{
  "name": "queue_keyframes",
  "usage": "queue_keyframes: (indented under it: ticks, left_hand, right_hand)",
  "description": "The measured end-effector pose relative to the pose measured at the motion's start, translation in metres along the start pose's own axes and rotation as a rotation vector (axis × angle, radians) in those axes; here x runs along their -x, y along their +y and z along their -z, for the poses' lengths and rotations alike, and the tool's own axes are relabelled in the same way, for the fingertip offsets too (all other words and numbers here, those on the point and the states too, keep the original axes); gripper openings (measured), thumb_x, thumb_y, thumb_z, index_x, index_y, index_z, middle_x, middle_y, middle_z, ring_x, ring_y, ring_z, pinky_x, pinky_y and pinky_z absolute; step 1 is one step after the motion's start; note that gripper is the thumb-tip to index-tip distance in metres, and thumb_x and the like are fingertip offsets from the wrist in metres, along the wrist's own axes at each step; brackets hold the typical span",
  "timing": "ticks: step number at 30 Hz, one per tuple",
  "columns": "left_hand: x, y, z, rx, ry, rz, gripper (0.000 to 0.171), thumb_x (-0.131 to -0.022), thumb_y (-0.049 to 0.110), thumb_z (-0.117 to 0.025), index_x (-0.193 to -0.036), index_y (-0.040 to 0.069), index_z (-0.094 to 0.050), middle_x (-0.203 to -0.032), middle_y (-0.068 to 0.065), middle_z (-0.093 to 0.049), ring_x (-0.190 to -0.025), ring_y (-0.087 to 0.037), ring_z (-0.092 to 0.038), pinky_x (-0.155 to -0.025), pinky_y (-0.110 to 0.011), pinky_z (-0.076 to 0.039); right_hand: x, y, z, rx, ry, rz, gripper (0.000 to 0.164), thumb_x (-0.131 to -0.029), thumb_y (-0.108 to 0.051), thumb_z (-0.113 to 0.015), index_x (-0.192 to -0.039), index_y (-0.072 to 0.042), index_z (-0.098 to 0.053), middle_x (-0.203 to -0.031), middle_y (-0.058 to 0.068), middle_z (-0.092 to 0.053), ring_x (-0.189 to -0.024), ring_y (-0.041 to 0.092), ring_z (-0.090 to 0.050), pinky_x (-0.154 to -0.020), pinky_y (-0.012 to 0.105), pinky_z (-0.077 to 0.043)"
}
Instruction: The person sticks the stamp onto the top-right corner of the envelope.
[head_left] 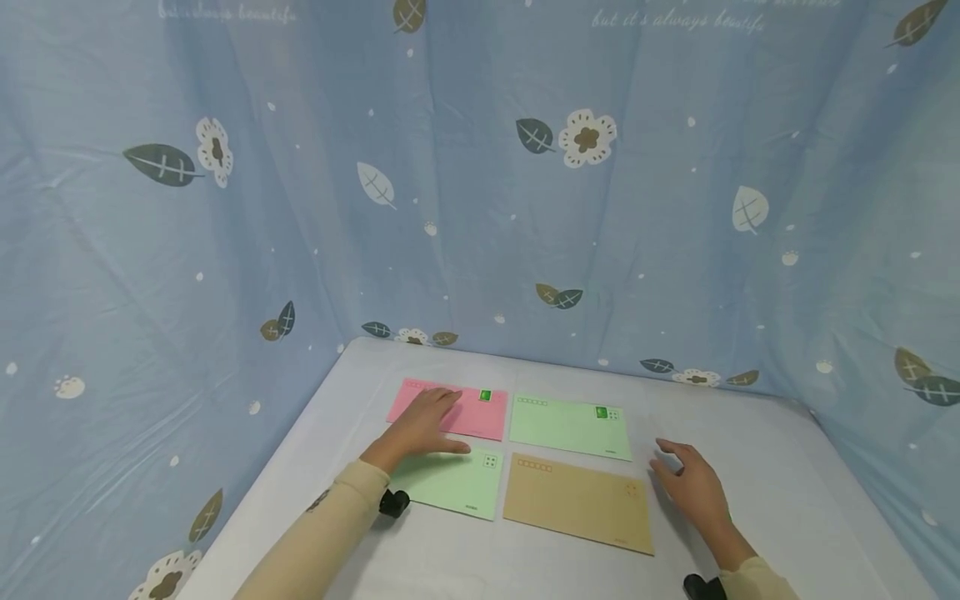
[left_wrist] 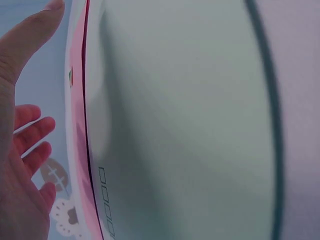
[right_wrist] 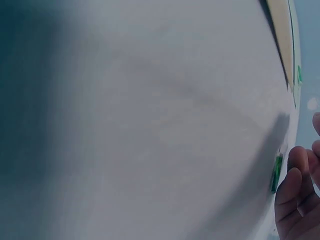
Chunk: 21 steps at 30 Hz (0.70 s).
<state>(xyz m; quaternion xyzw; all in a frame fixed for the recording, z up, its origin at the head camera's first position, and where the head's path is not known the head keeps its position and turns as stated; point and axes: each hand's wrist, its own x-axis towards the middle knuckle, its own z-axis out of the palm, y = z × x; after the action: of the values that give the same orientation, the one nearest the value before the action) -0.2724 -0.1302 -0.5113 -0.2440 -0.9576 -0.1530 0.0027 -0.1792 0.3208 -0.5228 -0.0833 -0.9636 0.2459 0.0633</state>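
My left hand is over the pink envelope and the upper edge of a light green envelope, its thumb spread from the fingers. In the left wrist view the same hand grips nothing. My right hand is right of the brown envelope, fingers loosely bent, with nothing visible between them. Behind the brown one lies a second light green envelope. Green stamps are on the pink envelope and this rear green one. Near my right hand, the right wrist view has a small green piece, hidden from the head view.
The envelopes lie flat in two rows on a white-covered table. A blue curtain with leaves and flowers hangs behind and at both sides. Black wrist-worn pieces are at my left and right sleeves.
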Motion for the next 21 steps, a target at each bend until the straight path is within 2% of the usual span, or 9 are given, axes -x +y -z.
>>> queue_keyframes:
  ticks: [4, 9, 17, 21]
  left_hand:
    - [0.007, -0.001, 0.002, 0.013, -0.01, 0.02, 0.109, -0.06, 0.075, -0.066, -0.146, 0.018, -0.031, -0.147, 0.0, -0.033, -0.136, -0.021, -0.025, -0.111, -0.041, -0.024]
    - [0.013, 0.001, 0.003, 0.055, -0.006, 0.028, 0.109, -0.059, 0.072, -0.069, -0.145, 0.016, -0.033, -0.145, -0.005, -0.035, -0.135, -0.025, -0.027, -0.11, -0.043, -0.026]
    - [0.019, -0.004, -0.002, 0.041, 0.019, 0.038, 0.11, -0.057, 0.075, -0.068, -0.145, 0.017, -0.034, -0.144, -0.003, -0.036, -0.134, -0.023, -0.029, -0.109, -0.042, -0.028]
    - [0.023, -0.004, -0.002, 0.043, 0.025, 0.037, 0.109, -0.058, 0.075, -0.068, -0.145, 0.017, -0.035, -0.144, -0.003, -0.037, -0.133, -0.023, -0.03, -0.109, -0.042, -0.029]
  right_hand:
    - [0.003, 0.006, 0.001, -0.002, -0.014, -0.004, 0.048, -0.088, -0.03, -0.062, -0.128, -0.005, -0.054, -0.124, 0.018, -0.052, -0.083, 0.023, -0.056, -0.057, 0.03, -0.046]
    - [0.006, 0.011, 0.001, -0.003, -0.016, -0.018, 0.048, -0.088, -0.031, -0.062, -0.128, -0.005, -0.054, -0.121, 0.018, -0.053, -0.078, 0.021, -0.054, -0.053, 0.027, -0.043]
    - [0.015, 0.015, 0.008, -0.015, -0.033, -0.064, 0.049, -0.088, -0.032, -0.062, -0.129, -0.006, -0.052, -0.121, 0.018, -0.052, -0.075, 0.02, -0.053, -0.05, 0.025, -0.042]
    - [0.021, 0.018, 0.013, -0.013, -0.039, -0.048, 0.05, -0.089, -0.034, -0.06, -0.129, -0.006, -0.052, -0.123, 0.018, -0.052, -0.077, 0.02, -0.054, -0.052, 0.026, -0.043]
